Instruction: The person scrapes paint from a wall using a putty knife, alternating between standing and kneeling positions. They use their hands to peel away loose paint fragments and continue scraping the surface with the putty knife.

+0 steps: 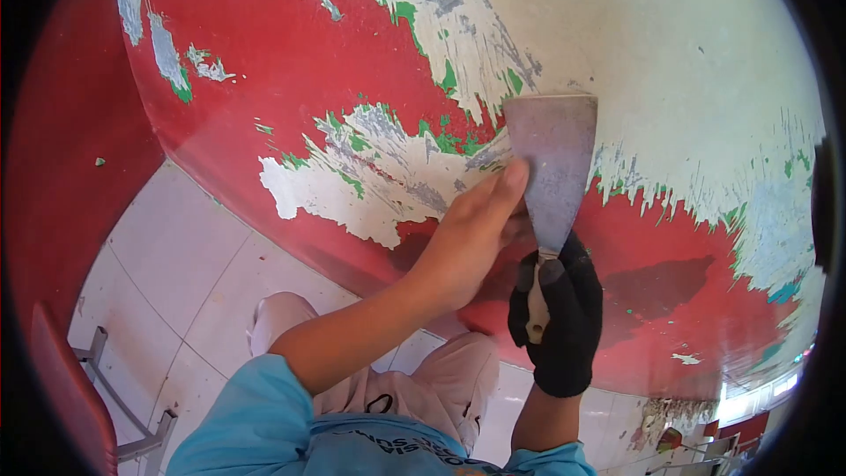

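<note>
A wide-bladed paint scraper (553, 154) points up the wall, its blade edge at the border of the pale area. My right hand (568, 326), in a black glove, is wrapped round its light-coloured handle. The thumb of my bare left hand (471, 234) presses on the left side of the blade, and its other fingers are partly hidden behind the metal. Before me is a curved wall (273, 62), with red paint broken by ragged pale patches and bits of green along their edges.
Pale floor tiles (194, 256) lie below the wall, beside my legs. At lower left stands a red chair (75, 388) with metal legs. Scraped paint flakes (661, 423) hang at the wall's lower right edge, with furniture beyond.
</note>
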### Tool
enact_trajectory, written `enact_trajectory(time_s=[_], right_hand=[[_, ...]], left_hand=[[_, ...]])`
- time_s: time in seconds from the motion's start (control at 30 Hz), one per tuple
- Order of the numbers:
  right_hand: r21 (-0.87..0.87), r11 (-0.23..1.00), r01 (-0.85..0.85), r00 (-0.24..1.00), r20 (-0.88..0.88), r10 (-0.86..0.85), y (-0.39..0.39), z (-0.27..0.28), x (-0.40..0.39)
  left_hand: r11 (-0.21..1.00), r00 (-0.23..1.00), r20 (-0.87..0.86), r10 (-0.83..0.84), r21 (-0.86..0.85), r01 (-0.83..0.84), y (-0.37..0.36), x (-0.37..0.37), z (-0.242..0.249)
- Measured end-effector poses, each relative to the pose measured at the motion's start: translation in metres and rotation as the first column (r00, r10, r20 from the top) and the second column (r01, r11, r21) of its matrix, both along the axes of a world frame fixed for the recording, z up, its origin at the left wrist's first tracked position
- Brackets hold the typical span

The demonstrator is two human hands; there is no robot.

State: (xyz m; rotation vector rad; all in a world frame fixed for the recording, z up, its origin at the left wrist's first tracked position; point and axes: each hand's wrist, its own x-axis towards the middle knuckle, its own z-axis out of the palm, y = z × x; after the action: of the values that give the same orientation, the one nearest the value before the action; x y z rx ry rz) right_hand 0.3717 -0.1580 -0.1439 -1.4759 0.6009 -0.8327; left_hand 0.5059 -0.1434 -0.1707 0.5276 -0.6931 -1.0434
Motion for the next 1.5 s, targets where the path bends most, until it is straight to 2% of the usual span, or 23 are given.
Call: enact_trajectory(time_s=[0.07, 0.1, 0.17, 0.3, 0.37, 0.4, 0.47, 0.53, 0.6, 0.7, 0.8, 0.93, 1.0, 1.03, 1.1, 1.2, 1.3, 1.37, 1.43, 1.5], right_hand=[[0.0, 0.998, 0.057, 0.998, 0.011, -0.057, 0.006, 0.011, 0.0], [0.01, 0.994, 0.11, 0.993, 0.032, -0.11, 0.009, 0.016, 0.0], [0.014, 0.993, 0.115, 0.993, 0.016, -0.115, 0.01, 0.024, -0.001], [0.014, 0.991, 0.136, 0.991, -0.018, -0.136, 0.009, 0.023, -0.004], [-0.013, 0.989, 0.144, 0.989, -0.031, -0.145, 0.006, 0.029, 0.003], [-0.03, 0.987, 0.156, 0.986, -0.047, -0.157, 0.007, 0.032, 0.005], [-0.046, 0.987, 0.157, 0.983, -0.085, -0.161, 0.012, 0.037, 0.007], [-0.078, 0.987, 0.139, 0.983, -0.108, -0.147, 0.013, 0.039, 0.009], [-0.005, 0.983, 0.181, 0.969, -0.171, -0.179, 0.018, 0.036, 0.002], [-0.035, 0.961, 0.274, 0.953, -0.123, -0.276, 0.025, 0.037, 0.006], [-0.041, 0.95, 0.309, 0.941, -0.13, -0.312, 0.024, 0.036, 0.004], [0.003, 0.949, 0.316, 0.943, -0.11, -0.314, 0.024, 0.036, 0.006], [-0.045, 0.982, 0.182, 0.966, -0.181, -0.187, 0.021, 0.04, -0.002], [-0.049, 0.984, 0.171, 0.97, -0.17, -0.176, 0.018, 0.041, 0.002], [0.06, 0.981, 0.184, 0.974, -0.144, -0.174, 0.013, 0.041, 0.004], [0.03, 0.981, 0.192, 0.972, -0.146, -0.186, 0.019, 0.038, 0.002], [0.047, 0.989, 0.141, 0.981, -0.144, -0.133, 0.014, 0.045, 0.005], [0.073, 0.986, 0.148, 0.981, -0.135, -0.137, 0.017, 0.045, 0.01], [0.08, 0.988, 0.129, 0.986, -0.115, -0.119, 0.02, 0.047, 0.012], [0.168, 0.956, 0.239, 0.971, -0.053, -0.233, 0.027, 0.046, 0.005]], left_hand=[[0.99, 0.962, -0.245, -0.118, -0.107, 0.094, -0.014, 0.001, 0.018], [0.989, 0.959, -0.256, -0.123, -0.113, 0.097, -0.019, -0.001, 0.022], [0.986, 0.954, -0.3, -0.014, -0.162, -0.036, -0.026, -0.006, 0.027], [0.978, 0.957, -0.29, -0.028, -0.207, -0.034, -0.025, -0.005, 0.03], [0.994, 0.988, -0.151, 0.041, -0.096, -0.056, -0.025, -0.001, 0.035], [0.995, 0.987, -0.157, 0.032, -0.091, -0.047, -0.026, -0.002, 0.036], [0.982, 0.915, -0.401, 0.041, -0.152, -0.11, -0.025, -0.002, 0.045], [0.992, 0.926, -0.378, 0.012, -0.112, -0.058, -0.021, -0.008, 0.037], [0.998, 0.934, -0.357, -0.023, -0.066, -0.001, -0.022, -0.008, 0.035], [0.995, 0.913, -0.407, -0.027, -0.099, -0.015, -0.023, -0.01, 0.035], [0.994, 0.941, -0.337, 0.041, -0.085, -0.074, -0.026, -0.007, 0.036], [0.991, 0.945, -0.322, 0.051, -0.101, -0.088, -0.027, -0.004, 0.037], [0.99, 0.942, -0.328, 0.067, -0.099, -0.104, -0.025, -0.006, 0.036], [0.988, 0.944, -0.32, 0.08, -0.102, -0.119, -0.027, -0.005, 0.036], [0.987, 0.948, -0.309, 0.083, -0.105, -0.12, -0.028, -0.006, 0.039], [0.987, 0.921, -0.387, 0.051, -0.121, -0.105, -0.022, -0.01, 0.04], [0.99, 0.945, -0.314, 0.092, -0.077, -0.122, -0.023, -0.004, 0.047], [0.975, 0.916, -0.386, 0.107, -0.139, -0.173, -0.023, 0.001, 0.051], [0.979, 0.93, -0.354, 0.103, -0.131, -0.158, -0.024, -0.006, 0.041], [0.983, 0.94, -0.328, 0.092, -0.12, -0.137, -0.024, -0.004, 0.037]])
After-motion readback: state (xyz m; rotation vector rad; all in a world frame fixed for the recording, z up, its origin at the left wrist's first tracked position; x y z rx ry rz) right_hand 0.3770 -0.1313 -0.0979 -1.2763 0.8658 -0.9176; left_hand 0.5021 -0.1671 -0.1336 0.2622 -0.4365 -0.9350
